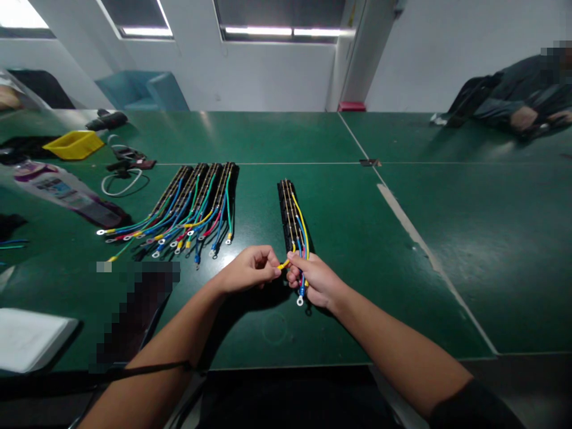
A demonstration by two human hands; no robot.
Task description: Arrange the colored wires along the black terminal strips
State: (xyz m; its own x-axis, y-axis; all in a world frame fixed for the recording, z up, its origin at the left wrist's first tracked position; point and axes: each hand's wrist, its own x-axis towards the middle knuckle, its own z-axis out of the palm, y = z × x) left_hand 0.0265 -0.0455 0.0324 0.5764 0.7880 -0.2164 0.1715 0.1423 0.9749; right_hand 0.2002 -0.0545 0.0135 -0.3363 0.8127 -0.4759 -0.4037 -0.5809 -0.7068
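A black terminal strip point(288, 208) with brass contacts lies in front of me, blue, yellow and red wires running down its length toward me. My left hand point(252, 268) pinches the end of a short yellow wire point(285, 264) just left of the strip's near end. My right hand point(319, 280) is closed around the bundle of wires, its thumb and forefinger close to that same yellow wire. Below the right fingers a ring terminal point(300, 301) with a blue sleeve sticks out. The wire tip in the left fingers is hidden.
Several similar wired strips point(196, 190) lie side by side to the left. Farther left are a bottle point(67, 190) on its side, a yellow tray point(75, 145), a white cable point(120, 193) and a white box point(36, 336). A person point(522, 95) sits at the far right.
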